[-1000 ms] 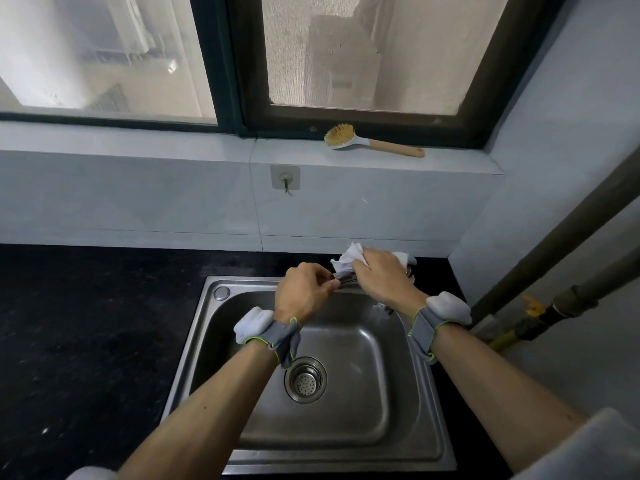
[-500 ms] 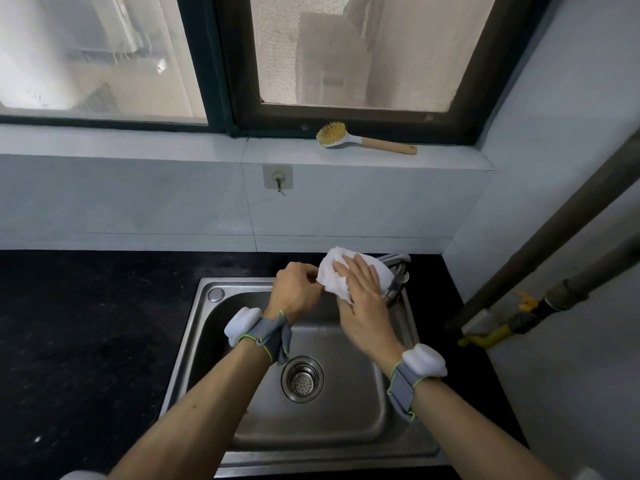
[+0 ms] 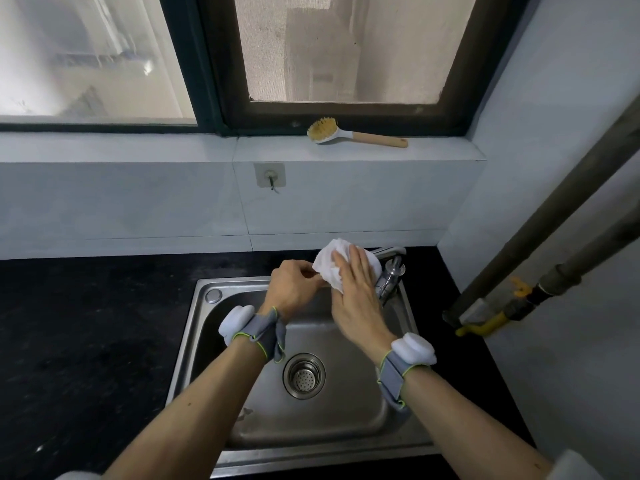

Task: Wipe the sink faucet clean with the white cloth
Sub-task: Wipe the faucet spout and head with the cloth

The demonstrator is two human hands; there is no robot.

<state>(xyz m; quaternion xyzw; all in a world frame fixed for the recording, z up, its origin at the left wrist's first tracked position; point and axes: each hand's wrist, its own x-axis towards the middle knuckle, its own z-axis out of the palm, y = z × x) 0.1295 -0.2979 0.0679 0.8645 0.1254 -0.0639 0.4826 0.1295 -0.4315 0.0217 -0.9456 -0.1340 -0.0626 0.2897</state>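
**Cloth pressed to the faucet over the steel sink**

At the back right corner of the sink (image 3: 194,341), the white cloth (image 3: 332,266) is bunched into a soft, crumpled wad against the faucet (image 3: 389,277). No writing or brand mark can be read anywhere. The right hand (image 3: 353,296) lies flat over the cloth, its fingers (image 3: 358,263) stretched long and close together, pressing the fabric onto the metal. The left hand (image 3: 294,287) is curled, its fingers pinched on the cloth's left edge. Both wrists wear grey fabric bands with a rounded white pod on each.

The faucet is polished chrome, rounded and shiny; what shows of it beside the cloth is a knobbed body and a slim lever behind it, the long axis slanting from the sink's right rim up toward the back wall. Where its spout points is hidden under the cloth.

The sink is brushed stainless steel, a rounded rectangle with a perforated round drain strainer (image 3: 304,375), set in a black speckled bench (image 3: 86,323). On the pale tiled sill lies a dish brush (image 3: 353,135) with yellow bristles and a wooden handle, its handle pointing right.
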